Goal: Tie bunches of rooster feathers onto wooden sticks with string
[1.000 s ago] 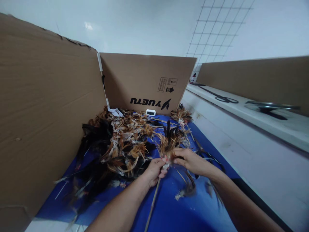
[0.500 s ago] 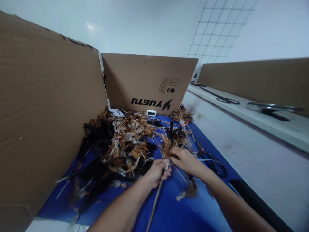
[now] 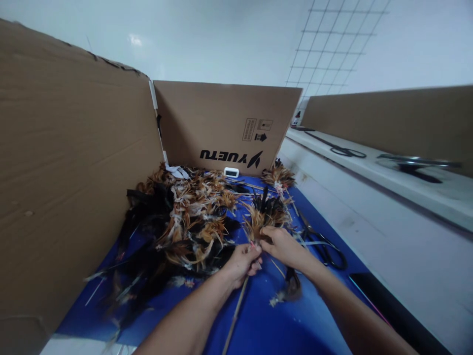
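A feather duster (image 3: 264, 214) with brown and black feathers lies pointing away from me, and its thin stick (image 3: 235, 315) runs back toward the front edge. My left hand (image 3: 242, 264) is closed around the stick just below the feathers, where whitish quill ends and a bit of pink string show. Close beside it, my right hand (image 3: 283, 246) has its fingers curled against the base of the feathers; whether string is pinched in them too is hard to see. A small dark feather tuft (image 3: 291, 286) rests under my right wrist.
A large heap of loose feathers (image 3: 199, 222) covers the left of the blue table (image 3: 288, 325). Black-handled scissors (image 3: 332, 254) and a flat black device (image 3: 391, 305) lie at right. Cardboard walls (image 3: 221, 118) stand behind and left. Another feather bundle (image 3: 279, 175) sits at the back.
My right fingers have shifted slightly at the feather base. The pink string trailing below them no longer shows, and less whitish material is visible at my left fingers.
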A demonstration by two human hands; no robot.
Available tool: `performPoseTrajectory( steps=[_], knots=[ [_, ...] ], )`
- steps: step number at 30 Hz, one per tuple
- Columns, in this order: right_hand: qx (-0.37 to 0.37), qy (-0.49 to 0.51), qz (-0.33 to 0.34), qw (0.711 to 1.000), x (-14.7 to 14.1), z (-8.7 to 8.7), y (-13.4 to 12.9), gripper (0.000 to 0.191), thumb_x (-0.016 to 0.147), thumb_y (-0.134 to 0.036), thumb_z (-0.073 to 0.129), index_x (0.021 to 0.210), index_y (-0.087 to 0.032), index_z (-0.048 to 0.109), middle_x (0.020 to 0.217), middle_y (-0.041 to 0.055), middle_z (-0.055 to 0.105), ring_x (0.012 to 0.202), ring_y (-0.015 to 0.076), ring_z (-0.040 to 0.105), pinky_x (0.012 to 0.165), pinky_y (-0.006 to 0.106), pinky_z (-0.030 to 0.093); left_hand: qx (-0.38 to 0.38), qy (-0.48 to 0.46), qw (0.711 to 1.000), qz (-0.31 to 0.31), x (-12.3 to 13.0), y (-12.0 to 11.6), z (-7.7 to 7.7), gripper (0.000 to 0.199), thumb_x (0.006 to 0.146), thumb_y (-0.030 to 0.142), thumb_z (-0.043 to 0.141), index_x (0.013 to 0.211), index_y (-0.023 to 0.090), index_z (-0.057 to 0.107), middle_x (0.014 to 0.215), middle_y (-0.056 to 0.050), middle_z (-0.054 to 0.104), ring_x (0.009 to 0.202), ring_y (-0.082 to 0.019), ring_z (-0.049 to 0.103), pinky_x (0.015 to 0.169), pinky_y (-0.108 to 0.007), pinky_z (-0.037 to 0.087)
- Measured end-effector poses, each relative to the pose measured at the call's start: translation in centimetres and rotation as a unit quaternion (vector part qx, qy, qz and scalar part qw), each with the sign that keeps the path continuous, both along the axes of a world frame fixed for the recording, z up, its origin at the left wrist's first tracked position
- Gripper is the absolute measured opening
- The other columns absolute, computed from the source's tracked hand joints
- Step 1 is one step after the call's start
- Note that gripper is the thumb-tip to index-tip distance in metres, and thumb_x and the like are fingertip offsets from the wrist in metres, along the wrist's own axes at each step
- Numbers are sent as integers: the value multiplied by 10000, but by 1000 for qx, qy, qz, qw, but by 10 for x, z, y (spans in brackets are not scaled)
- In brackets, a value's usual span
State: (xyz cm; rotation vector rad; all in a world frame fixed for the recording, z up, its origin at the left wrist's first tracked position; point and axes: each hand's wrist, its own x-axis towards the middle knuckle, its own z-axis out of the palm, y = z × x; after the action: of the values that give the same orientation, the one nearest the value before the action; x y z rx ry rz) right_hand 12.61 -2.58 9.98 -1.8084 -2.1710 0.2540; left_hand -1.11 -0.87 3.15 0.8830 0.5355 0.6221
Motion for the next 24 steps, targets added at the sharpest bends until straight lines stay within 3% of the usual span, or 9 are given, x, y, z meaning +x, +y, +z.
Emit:
performPoseTrajectory(
  steps=[5,9,11,15,18,21,24],
  knots=[
    [12,21,-8,1000,6,0,-5,168,780,-175,457,878,-178,594,859,56,649,800,184,603,707,275,434,-1,10,1000,0,0,0,-1,460,625,548,645,707,134,461,605,27,471,398,-10,320,365,-170,113],
    [181,-6,-31,983,16,10,-29,239,798,-213,493,1017,-177,582,1039,103,595,1020,243,518,904,394,376,-2,13,1000,2,-2,2,1,467,632,556,632,717,129,462,623,24,467,404,-6,309,369,-171,113],
    [215,-22,-10,976,19,12,-46,222,820,-219,484,1008,-192,599,1062,104,585,1055,256,487,932,426,343,2,18,1000,1,-2,3,2,468,633,555,633,704,122,467,631,17,465,411,-5,310,369,-175,109],
    [63,-32,99,993,17,-1,-79,164,848,-244,482,927,-236,626,971,60,615,959,219,520,893,400,370,-1,13,1000,1,-2,3,1,456,651,535,633,731,115,478,644,12,464,412,-4,293,377,-182,83],
    [-30,-43,96,994,15,-22,-92,168,834,-235,509,963,-258,615,993,42,601,961,217,511,889,410,371,-11,-11,1000,-5,-3,4,-1,439,665,507,641,754,107,483,658,6,464,425,-4,289,386,-185,64],
    [-53,-47,76,995,15,-41,-97,160,847,-188,467,887,-241,612,949,33,595,917,201,517,878,402,379,-17,-33,999,-14,-3,4,-3,421,692,477,634,805,95,498,669,0,464,429,-4,279,389,-186,55],
    [-15,-47,67,997,16,-47,-99,186,861,-171,425,815,-216,599,901,38,601,897,196,527,903,409,364,-19,-40,999,-18,-3,5,-4,409,708,455,629,834,85,508,671,-2,461,427,-3,272,388,-185,54]
  ],
)
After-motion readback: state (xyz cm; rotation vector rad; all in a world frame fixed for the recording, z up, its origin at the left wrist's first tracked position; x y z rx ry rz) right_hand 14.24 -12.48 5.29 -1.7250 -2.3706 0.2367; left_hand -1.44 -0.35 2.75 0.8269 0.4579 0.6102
